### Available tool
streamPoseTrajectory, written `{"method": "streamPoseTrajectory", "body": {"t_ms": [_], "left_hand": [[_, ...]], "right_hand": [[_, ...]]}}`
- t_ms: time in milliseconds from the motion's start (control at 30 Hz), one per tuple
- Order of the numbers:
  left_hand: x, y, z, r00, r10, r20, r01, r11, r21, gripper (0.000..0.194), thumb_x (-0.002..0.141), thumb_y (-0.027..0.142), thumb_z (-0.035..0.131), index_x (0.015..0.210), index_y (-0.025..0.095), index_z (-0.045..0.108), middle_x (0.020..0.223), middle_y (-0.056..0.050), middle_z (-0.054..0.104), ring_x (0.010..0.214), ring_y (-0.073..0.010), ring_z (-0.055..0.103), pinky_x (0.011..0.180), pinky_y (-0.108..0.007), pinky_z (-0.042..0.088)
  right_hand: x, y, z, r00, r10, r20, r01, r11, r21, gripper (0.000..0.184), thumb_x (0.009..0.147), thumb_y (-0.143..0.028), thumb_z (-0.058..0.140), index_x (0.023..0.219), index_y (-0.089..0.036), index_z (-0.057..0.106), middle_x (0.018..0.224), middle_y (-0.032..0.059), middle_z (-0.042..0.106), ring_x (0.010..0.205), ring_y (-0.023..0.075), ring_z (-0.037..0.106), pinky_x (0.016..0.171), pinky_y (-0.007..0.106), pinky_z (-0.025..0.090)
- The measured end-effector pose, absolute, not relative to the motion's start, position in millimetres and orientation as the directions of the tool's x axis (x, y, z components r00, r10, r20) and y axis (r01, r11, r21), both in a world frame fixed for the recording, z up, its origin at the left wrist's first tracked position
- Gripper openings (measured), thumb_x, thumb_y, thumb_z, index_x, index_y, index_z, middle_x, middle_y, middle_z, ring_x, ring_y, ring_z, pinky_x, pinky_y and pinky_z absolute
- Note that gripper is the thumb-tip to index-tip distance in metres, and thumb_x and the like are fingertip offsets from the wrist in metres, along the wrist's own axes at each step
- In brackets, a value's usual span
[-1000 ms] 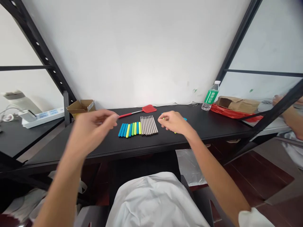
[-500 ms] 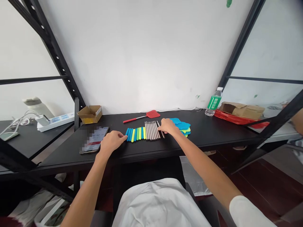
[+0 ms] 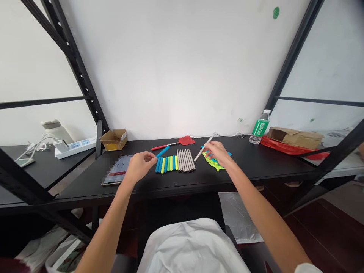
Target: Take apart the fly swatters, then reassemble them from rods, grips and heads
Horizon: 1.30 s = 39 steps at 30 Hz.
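My left hand (image 3: pixel 140 165) pinches a blue handle sleeve (image 3: pixel 163 151) and lifts it off the left end of a row of blue and green sleeves (image 3: pixel 167 163) on the black table (image 3: pixel 250 163). My right hand (image 3: pixel 216 152) grips a thin metal rod (image 3: pixel 204 147), raised at a slant. It hovers over a stack of green and blue swatter heads (image 3: pixel 212 162). A row of several metal rods (image 3: pixel 185 160) lies between the sleeves and the heads.
An assembled red fly swatter (image 3: pixel 176 142) lies behind the rows. A phone (image 3: pixel 116 174) lies at the left, a small cardboard box (image 3: pixel 114 139) behind it. At the right stand a water bottle (image 3: pixel 259 127) and a cardboard box (image 3: pixel 295 137) on red bags.
Both hands came down onto the rows, then each picked up a piece: the left a blue sleeve, the right a metal rod. The head camera tilted and shifted slightly.
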<state>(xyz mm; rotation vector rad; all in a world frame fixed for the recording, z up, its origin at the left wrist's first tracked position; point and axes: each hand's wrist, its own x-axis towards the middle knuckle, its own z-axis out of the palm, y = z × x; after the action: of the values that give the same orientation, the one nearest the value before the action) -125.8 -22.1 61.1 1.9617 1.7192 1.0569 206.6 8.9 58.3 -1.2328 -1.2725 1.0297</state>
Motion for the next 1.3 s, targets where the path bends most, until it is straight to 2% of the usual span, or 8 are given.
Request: {"method": "streamPoseTrajectory", "body": {"t_ms": [67, 133, 267, 533, 800, 1133, 1300], "left_hand": [[-113.3, -22.7, 57.0, 0.129, 0.935, 0.331, 0.554, -0.344, 0.758, 0.036, 0.077, 0.05, 0.068, 0.089, 0.017, 0.073, 0.088, -0.008, 0.075, 0.084, -0.0242, 0.069, 0.069, -0.028, 0.051], [-99.8, -22.3, 49.6, 0.218, 0.92, 0.327, 0.434, -0.391, 0.812, 0.04, 0.077, 0.052, 0.071, 0.093, 0.015, 0.073, 0.089, -0.01, 0.074, 0.081, -0.023, 0.069, 0.065, -0.027, 0.05], [-81.5, -21.5, 36.3, 0.3, 0.904, 0.304, 0.331, -0.398, 0.856, 0.042, 0.078, 0.05, 0.072, 0.098, 0.014, 0.074, 0.09, -0.01, 0.074, 0.075, -0.0195, 0.066, 0.058, -0.025, 0.047], [-80.8, -25.5, 38.1, 0.318, 0.898, 0.305, 0.367, -0.413, 0.833, 0.039, 0.08, 0.049, 0.072, 0.1, 0.015, 0.078, 0.081, -0.007, 0.073, 0.066, -0.0162, 0.059, 0.059, -0.026, 0.043], [-72.6, -31.2, 44.8, 0.345, 0.877, 0.334, 0.417, -0.462, 0.783, 0.032, 0.082, 0.046, 0.07, 0.097, 0.02, 0.079, 0.088, -0.005, 0.075, 0.078, -0.0205, 0.063, 0.073, -0.03, 0.047], [-70.6, -35.5, 48.5, 0.343, 0.875, 0.343, 0.412, -0.468, 0.782, 0.034, 0.081, 0.049, 0.07, 0.097, 0.02, 0.079, 0.091, -0.006, 0.076, 0.082, -0.0227, 0.065, 0.072, -0.03, 0.047], [-60.3, -40.2, 50.7, 0.35, 0.867, 0.356, 0.365, -0.476, 0.8, 0.035, 0.082, 0.048, 0.069, 0.098, 0.019, 0.079, 0.089, -0.007, 0.075, 0.08, -0.0219, 0.064, 0.069, -0.029, 0.046]], "right_hand": [[209.1, 1.0, 51.2, 0.095, 0.989, 0.11, -0.111, 0.121, -0.986, 0.017, 0.074, -0.03, 0.07, 0.08, -0.017, 0.061, 0.086, 0.0109, 0.073, 0.05, 0.012, 0.06, 0.038, 0.02, 0.042], [209.8, -5.3, 44.5, 0.129, 0.986, 0.105, -0.275, 0.137, -0.952, 0.02, 0.072, -0.03, 0.072, 0.083, -0.018, 0.06, 0.087, 0.0104, 0.073, 0.05, 0.0119, 0.059, 0.037, 0.02, 0.04], [207.9, -11.6, 36.8, 0.138, 0.988, 0.066, -0.423, 0.119, -0.898, 0.024, 0.07, -0.03, 0.073, 0.087, -0.019, 0.06, 0.091, 0.0094, 0.074, 0.051, 0.0112, 0.058, 0.037, 0.019, 0.038], [202.9, -14.7, 37.0, 0.132, 0.988, 0.084, -0.384, 0.129, -0.914, 0.028, 0.07, -0.034, 0.076, 0.086, -0.019, 0.058, 0.092, 0.0096, 0.075, 0.05, 0.0105, 0.058, 0.037, 0.018, 0.034], [205.2, -21.0, 39.5, 0.137, 0.985, 0.103, -0.323, 0.143, -0.935, 0.028, 0.072, -0.036, 0.077, 0.086, -0.019, 0.06, 0.095, 0.0106, 0.075, 0.049, 0.0102, 0.057, 0.036, 0.018, 0.034], [202.7, -27.0, 46.9, 0.165, 0.971, 0.173, -0.236, 0.209, -0.949, 0.031, 0.072, -0.04, 0.078, 0.086, -0.019, 0.061, 0.09, 0.0094, 0.074, 0.049, 0.0101, 0.059, 0.037, 0.019, 0.036], [188.9, -32.3, 44.1, 0.047, 0.976, 0.211, -0.134, 0.216, -0.967, 0.034, 0.076, -0.046, 0.077, 0.09, -0.019, 0.063, 0.092, 0.0085, 0.072, 0.054, 0.0117, 0.063, 0.04, 0.019, 0.039]]}}
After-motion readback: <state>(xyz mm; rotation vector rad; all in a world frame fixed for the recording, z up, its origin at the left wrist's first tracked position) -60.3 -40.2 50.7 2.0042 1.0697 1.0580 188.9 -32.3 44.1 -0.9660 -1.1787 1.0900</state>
